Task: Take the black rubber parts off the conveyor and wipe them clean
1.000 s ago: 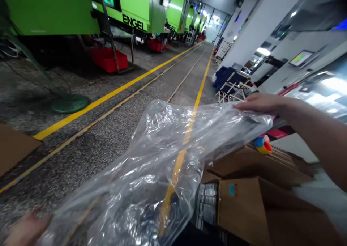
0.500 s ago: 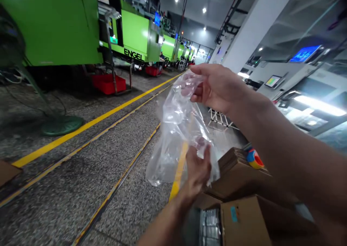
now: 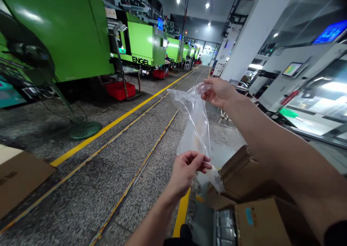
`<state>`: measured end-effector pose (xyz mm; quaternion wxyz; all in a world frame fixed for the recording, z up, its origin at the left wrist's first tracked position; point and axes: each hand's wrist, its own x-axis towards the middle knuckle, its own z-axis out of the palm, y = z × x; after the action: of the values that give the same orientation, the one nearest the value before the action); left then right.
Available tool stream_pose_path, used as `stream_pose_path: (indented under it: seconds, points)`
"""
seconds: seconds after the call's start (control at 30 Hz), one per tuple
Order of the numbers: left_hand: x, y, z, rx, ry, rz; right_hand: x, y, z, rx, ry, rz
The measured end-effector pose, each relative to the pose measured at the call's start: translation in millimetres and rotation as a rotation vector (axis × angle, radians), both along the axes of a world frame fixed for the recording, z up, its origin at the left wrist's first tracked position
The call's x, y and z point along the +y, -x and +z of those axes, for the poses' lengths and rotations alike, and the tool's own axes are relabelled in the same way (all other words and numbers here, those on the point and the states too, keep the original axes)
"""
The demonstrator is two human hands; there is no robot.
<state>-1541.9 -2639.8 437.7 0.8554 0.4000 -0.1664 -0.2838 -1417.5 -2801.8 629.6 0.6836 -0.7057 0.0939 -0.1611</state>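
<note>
A clear plastic bag [image 3: 195, 126] hangs crumpled and narrow in front of me, with nothing visible inside it. My right hand [image 3: 218, 92] is raised and pinches its upper corner between fingers and thumb. Lower down, my left hand [image 3: 187, 172] pinches the bag's lower part, and a loose flap trails below it. Both hands are above a grey speckled factory floor [image 3: 94, 173] and a yellow painted line [image 3: 182, 213].
Open cardboard boxes [image 3: 260, 220] lie at lower right, one showing wrapped metal parts [image 3: 225, 228]. Another cardboard box [image 3: 18, 181] sits at lower left. Green ENGEL machines [image 3: 141, 45] line the left, with a red crate [image 3: 120, 90] and a floor fan base [image 3: 85, 130]. A white pillar [image 3: 257, 32] stands right.
The bag was spread wide between my hands and is now gathered narrow and held higher. My right hand has moved up and inward, my left hand has come up from the lower left, and the view has levelled.
</note>
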Motion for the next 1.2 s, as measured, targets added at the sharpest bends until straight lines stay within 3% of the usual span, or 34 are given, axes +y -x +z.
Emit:
stream_pose_path:
  seconds: [0.13,0.23,0.33,0.47,0.67,0.8,0.87,1.03,1.2]
  points:
    - [-11.0,-5.0,-3.4,0.049,0.061,0.006,-1.2,2.1,0.5,-0.017,-0.127,-0.01]
    - [-20.7,-15.1,-8.6,-0.032,-0.036,0.161,6.3,13.1,5.7,-0.047,-0.109,0.039]
    - [-23.8,-21.7,-10.4,-0.14,-0.119,0.318,14.8,30.7,10.3,-0.049,-0.009,0.122]
    - [-22.8,-18.2,1.6,-0.25,-0.024,0.342,16.7,48.1,8.9,-0.029,0.166,0.129]
    - [-20.5,-25.9,30.0,-0.055,0.06,0.501,8.3,59.1,-8.1,0.067,0.351,0.172]
    - [-11.6,-26.0,28.3,-0.123,-0.008,0.603,1.3,64.7,-20.9,0.135,0.421,0.15]
    - [-7.5,-20.1,22.2,-0.16,-0.048,0.629,-1.5,64.7,-25.7,0.194,0.377,0.127]
    - [4.8,-3.5,5.3,-0.17,-0.053,0.597,-6.6,60.5,-38.8,0.316,0.073,0.079]
    - [35.4,8.3,-10.1,-0.333,-0.301,0.736,-9.7,61.0,-70.4,0.435,0.041,0.111]
